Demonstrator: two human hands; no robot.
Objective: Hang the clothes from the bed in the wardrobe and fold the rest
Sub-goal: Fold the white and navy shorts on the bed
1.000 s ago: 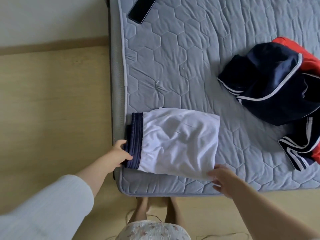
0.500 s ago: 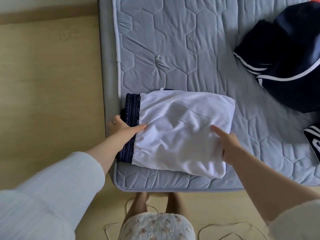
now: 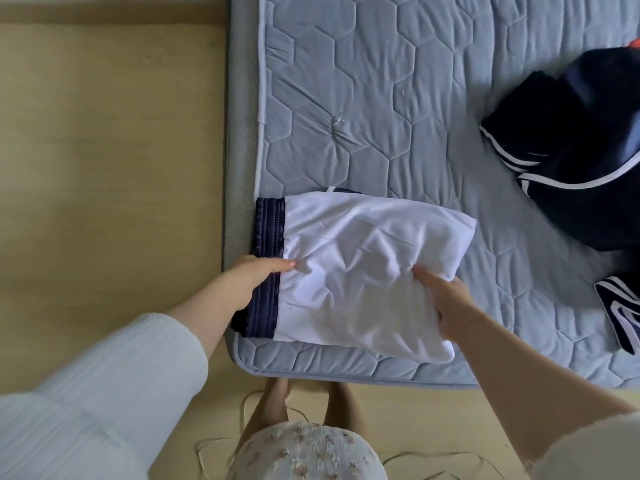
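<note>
Folded white fabric garment w/ ribbed navy waistband (image 3: 360,268) lying flat at near-left corner of quilted grey-blue mattress pad w/ hexagon stitching (image 3: 363,98), waistband end right at pad's left edge, far end pointing toward the middle. Left hand (image 3: 251,277) resting on waistband near pad's left edge, thumb straight, laid across navy band w/ tip just onto white cloth; other fingers tucked under the hand or over the edge, cannot tell how they lie. Right hand (image 3: 441,299) at garment's right side, fingers curled & pinching up a bunch of white cloth, wrinkles radiating from the grip. Rumpled navy garments w/ white stripe trim (image 3: 581,174) heaped at pad's right edge, well apart from white one; bit of red cloth (image 3: 634,44) peeking out behind heap at frame edge. Pale wood floor (image 3: 110,168) left of bed & below near edge. Floral dress hem (image 3: 304,452) & bare legs at bottom, thin cord (image 3: 450,453) trailing on floor.
</note>
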